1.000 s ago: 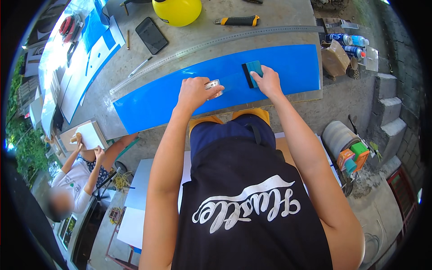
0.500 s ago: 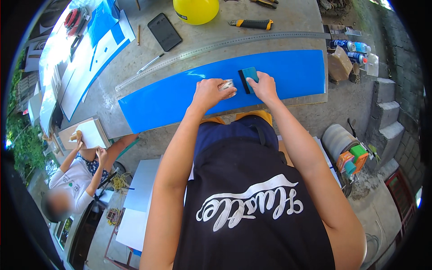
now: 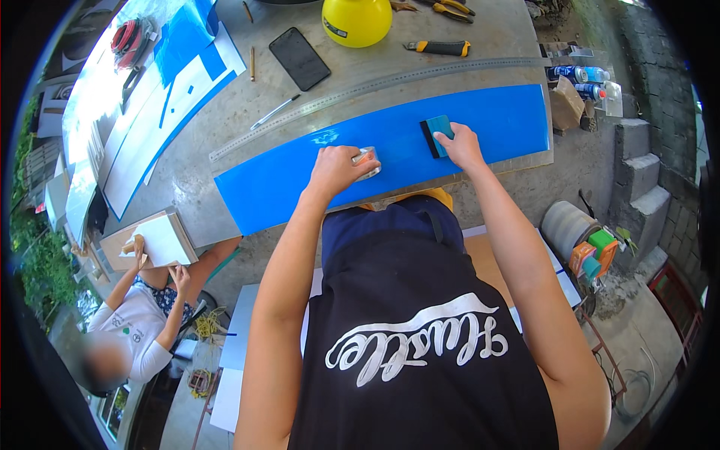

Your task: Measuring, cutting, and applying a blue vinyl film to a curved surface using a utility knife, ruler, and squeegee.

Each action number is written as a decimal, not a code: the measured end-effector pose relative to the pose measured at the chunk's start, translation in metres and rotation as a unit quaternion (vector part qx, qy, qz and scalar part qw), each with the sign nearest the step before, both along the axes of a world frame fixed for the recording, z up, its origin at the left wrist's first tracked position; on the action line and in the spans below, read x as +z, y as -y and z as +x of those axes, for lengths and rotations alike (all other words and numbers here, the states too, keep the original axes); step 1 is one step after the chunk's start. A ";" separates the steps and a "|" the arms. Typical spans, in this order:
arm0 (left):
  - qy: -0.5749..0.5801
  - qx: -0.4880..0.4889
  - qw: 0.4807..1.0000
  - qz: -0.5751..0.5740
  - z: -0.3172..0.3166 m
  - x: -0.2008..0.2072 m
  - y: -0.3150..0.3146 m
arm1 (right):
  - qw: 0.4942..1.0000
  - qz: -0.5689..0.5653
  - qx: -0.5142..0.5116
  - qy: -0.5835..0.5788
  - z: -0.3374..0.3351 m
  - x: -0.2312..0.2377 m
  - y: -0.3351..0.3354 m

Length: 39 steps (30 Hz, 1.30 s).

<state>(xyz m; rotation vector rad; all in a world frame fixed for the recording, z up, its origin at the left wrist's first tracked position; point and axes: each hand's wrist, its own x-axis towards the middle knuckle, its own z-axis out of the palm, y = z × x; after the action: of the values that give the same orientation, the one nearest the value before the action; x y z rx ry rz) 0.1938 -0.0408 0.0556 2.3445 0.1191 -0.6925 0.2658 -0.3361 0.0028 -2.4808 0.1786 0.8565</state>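
A long blue sheet point(image 3: 300, 180) with a glossy face lies along the near edge of the table. My left hand point(image 3: 334, 166) is closed around a small clear roll point(image 3: 368, 164) that looks like tape, just over the sheet's middle. Farther right, my right hand point(image 3: 463, 146) grips a teal squeegee point(image 3: 438, 135) with a dark edge strip, its fingers partly hidden by the tool. The squeegee is at the blue surface, with its dark edge toward the left. Beyond the sheet runs a long metal ruler point(image 3: 375, 87).
Behind the ruler lie a phone point(image 3: 300, 57), a pen point(image 3: 275, 111), a utility knife point(image 3: 438, 48), pliers point(image 3: 448, 9) and a yellow rounded container point(image 3: 356, 21). Spray cans point(image 3: 574, 74) stand off the right end. At left, another person point(image 3: 139, 330) holds a board.
My right hand has shifted right with the squeegee, and my left hand has moved left and slightly nearer with the clear roll. The hands are farther apart. The view has shifted slightly.
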 end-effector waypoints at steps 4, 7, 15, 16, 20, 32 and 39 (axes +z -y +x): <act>0.016 -0.003 0.999 -0.038 -0.003 -0.008 0.002 | 1.000 -0.013 -0.002 0.009 -0.005 0.001 -0.011; 0.014 -0.020 0.998 -0.052 -0.002 -0.011 0.002 | 0.998 -0.050 0.036 0.020 -0.010 0.002 -0.027; -0.043 -0.012 0.997 -0.068 -0.001 -0.015 0.000 | 0.999 -0.007 0.025 0.027 -0.029 -0.003 -0.067; -0.043 -0.015 0.997 -0.061 -0.001 -0.016 0.000 | 0.999 -0.005 0.031 0.024 -0.030 -0.005 -0.070; 0.005 -0.028 0.998 -0.051 -0.003 -0.015 -0.001 | 0.999 -0.023 0.043 0.013 -0.032 -0.015 -0.068; -0.051 0.011 0.999 -0.007 -0.027 0.001 -0.054 | 0.998 -0.027 0.030 -0.043 -0.032 -0.014 -0.071; -0.052 0.004 0.998 -0.027 -0.025 0.001 -0.060 | 0.997 -0.043 0.064 0.011 -0.050 -0.012 -0.108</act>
<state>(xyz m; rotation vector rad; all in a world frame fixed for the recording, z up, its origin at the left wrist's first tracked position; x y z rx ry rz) 0.1692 0.0187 0.0567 2.2551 0.1524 -0.8037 0.2159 -0.2280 -0.0090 -2.6044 0.0500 0.8913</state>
